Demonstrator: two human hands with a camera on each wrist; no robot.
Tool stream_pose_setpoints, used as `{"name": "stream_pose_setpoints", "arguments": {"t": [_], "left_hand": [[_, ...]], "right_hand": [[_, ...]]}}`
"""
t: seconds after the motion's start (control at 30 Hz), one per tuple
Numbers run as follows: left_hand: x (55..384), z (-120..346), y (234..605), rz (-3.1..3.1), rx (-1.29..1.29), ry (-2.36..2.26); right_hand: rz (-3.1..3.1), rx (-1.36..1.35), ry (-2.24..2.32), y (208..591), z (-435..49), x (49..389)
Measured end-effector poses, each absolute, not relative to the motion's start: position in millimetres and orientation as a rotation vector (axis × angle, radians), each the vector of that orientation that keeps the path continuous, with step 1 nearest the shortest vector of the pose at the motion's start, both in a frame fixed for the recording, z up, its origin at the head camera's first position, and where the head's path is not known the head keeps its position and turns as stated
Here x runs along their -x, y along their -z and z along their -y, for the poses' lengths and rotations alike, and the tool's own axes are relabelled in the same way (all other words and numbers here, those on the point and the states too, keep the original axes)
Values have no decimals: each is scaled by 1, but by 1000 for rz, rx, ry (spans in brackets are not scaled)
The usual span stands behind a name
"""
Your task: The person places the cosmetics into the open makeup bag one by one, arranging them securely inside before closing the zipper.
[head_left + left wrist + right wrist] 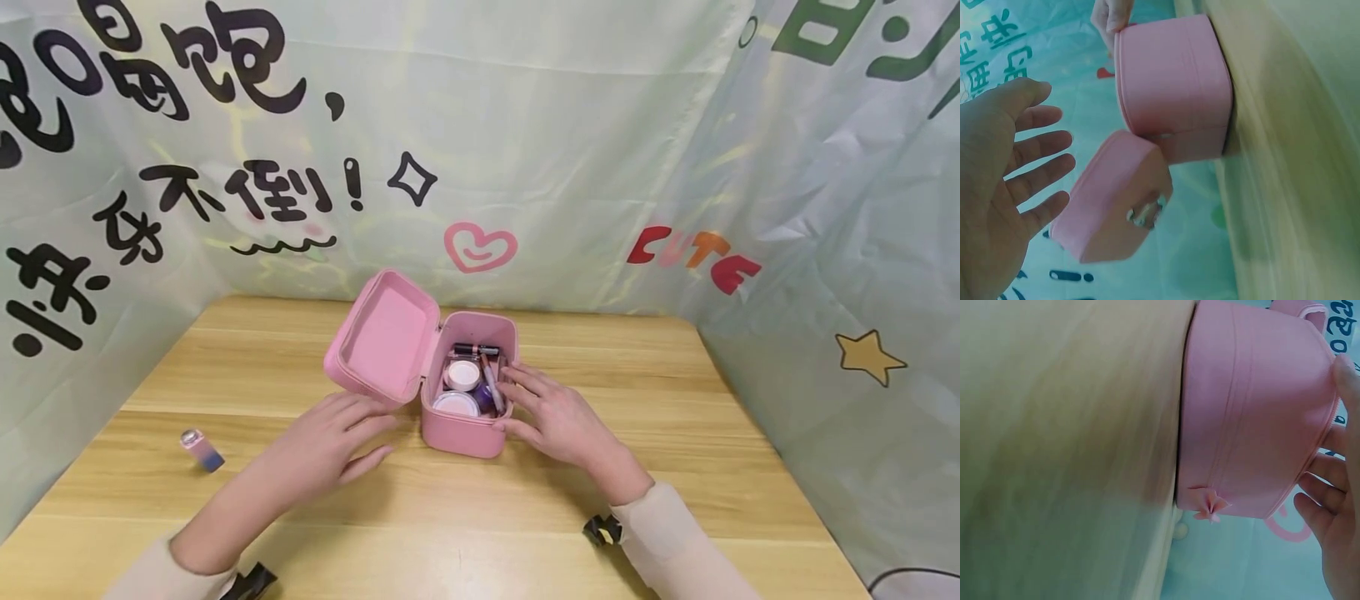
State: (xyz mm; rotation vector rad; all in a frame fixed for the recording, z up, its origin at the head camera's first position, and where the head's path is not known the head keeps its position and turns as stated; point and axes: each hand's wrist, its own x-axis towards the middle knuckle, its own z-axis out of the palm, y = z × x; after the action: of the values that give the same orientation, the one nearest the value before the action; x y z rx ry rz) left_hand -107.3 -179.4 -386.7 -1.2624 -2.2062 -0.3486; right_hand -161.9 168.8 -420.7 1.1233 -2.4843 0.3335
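A pink cosmetic case [463, 437] stands on the table, its lid [386, 333] swung out to the left. Inside lie round compacts [462, 376], a slim brush-like stick [491, 383] and a black tube [476, 349]. My right hand [558, 412] rests at the case's right rim, its thumb by the near corner and its fingers extended along the edge. In the right wrist view, the fingertips [1322, 487] are right at the zipped edge. My left hand [318, 446] is spread beside the lid's lower corner and holds nothing; its palm shows in the left wrist view.
A small tube fading from pink to blue [201, 450] lies on the wooden table [450, 533] at the left. Printed cloth [585, 150] hangs behind the table and along both sides. Dark bands [602, 530] sit at both wrists.
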Motion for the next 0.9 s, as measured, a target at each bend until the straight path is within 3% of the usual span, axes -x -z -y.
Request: {"name": "stream_pose_setpoints", "arguments": {"t": [0.27,0.9], "left_hand": [[87,210,393,2336,1128,360],[76,287,404,2301,783,344]], "right_hand": [[2422,-1147,-273,420,-167,163],[2316,-1187,-238,422,-167,169]]}}
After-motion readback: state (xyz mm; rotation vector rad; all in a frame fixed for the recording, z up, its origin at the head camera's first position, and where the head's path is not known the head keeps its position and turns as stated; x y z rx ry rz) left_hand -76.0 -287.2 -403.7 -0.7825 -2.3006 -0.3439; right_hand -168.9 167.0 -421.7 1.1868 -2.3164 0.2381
